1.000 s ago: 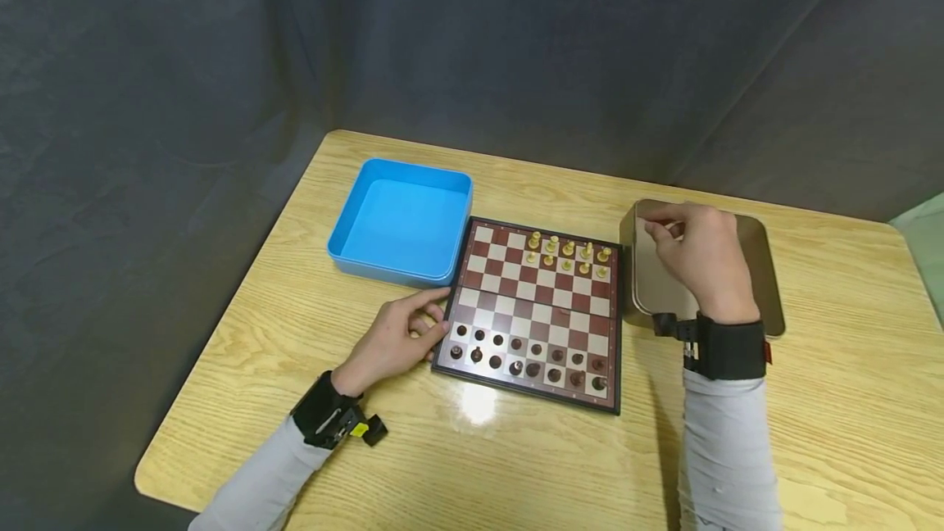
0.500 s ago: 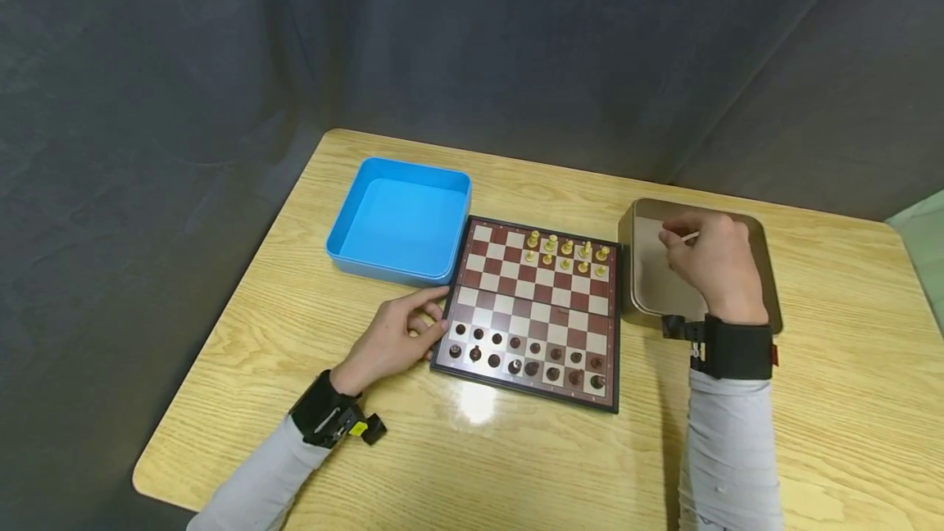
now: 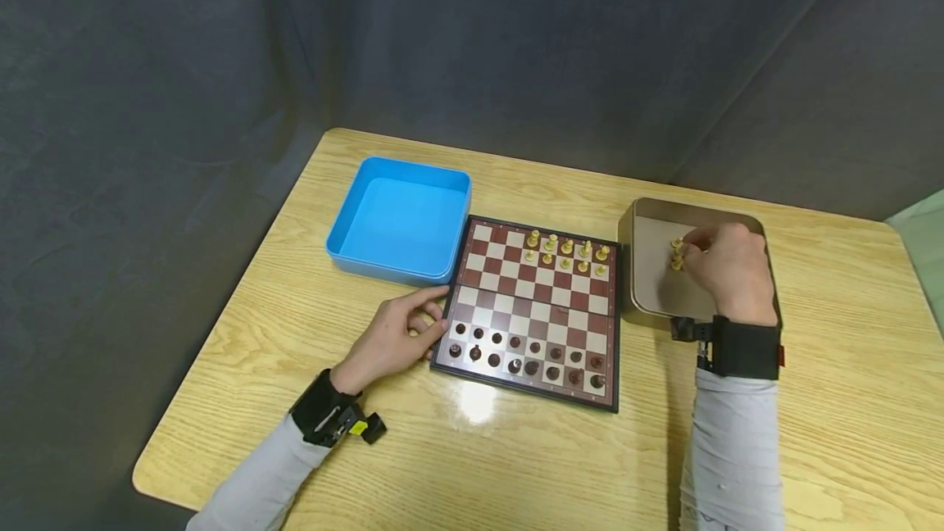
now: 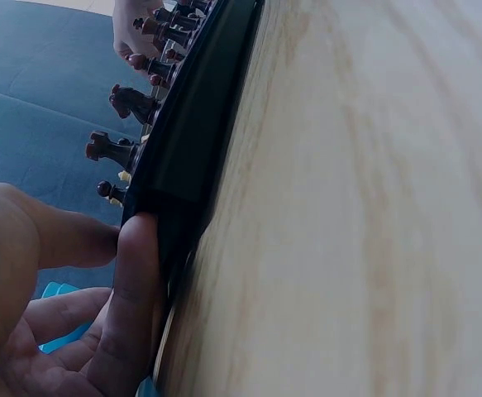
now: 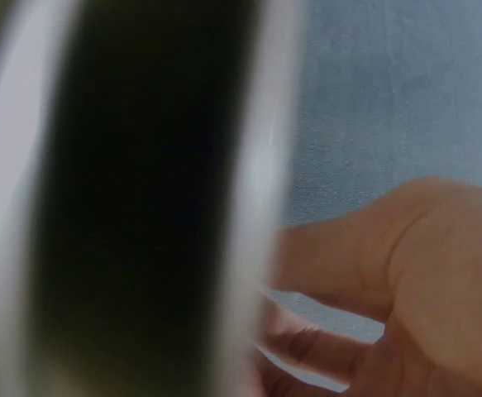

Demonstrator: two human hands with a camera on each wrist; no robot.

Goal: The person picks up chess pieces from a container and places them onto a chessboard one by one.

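Observation:
The folding chessboard (image 3: 516, 314) lies on the table, dark chess pieces (image 3: 515, 366) in two rows along its near side and yellowish chess pieces (image 3: 567, 247) at the far right. Beside its left edge rests my left hand (image 3: 391, 340), index finger and thumb spread apart and touching the frame; in the left wrist view, fingertips (image 4: 138, 240) meet the board's corner. My right hand (image 3: 726, 269) reaches into the gold tin (image 3: 636, 301), its fingertips beside a few yellowish chess pieces (image 3: 677, 264). Whether it pinches one is hidden; the tin's wall blocks the right wrist view.
A blue open box (image 3: 401, 220) stands at the back left, close to the board's far left corner. The tin stands just right of the board. Dark cloth (image 3: 516, 64) hangs behind the table (image 3: 546, 465).
My right hand has moved right and lower into the tin, and yellowish chess pieces now show beside its fingers. My left hand and the pieces on the board have stayed put.

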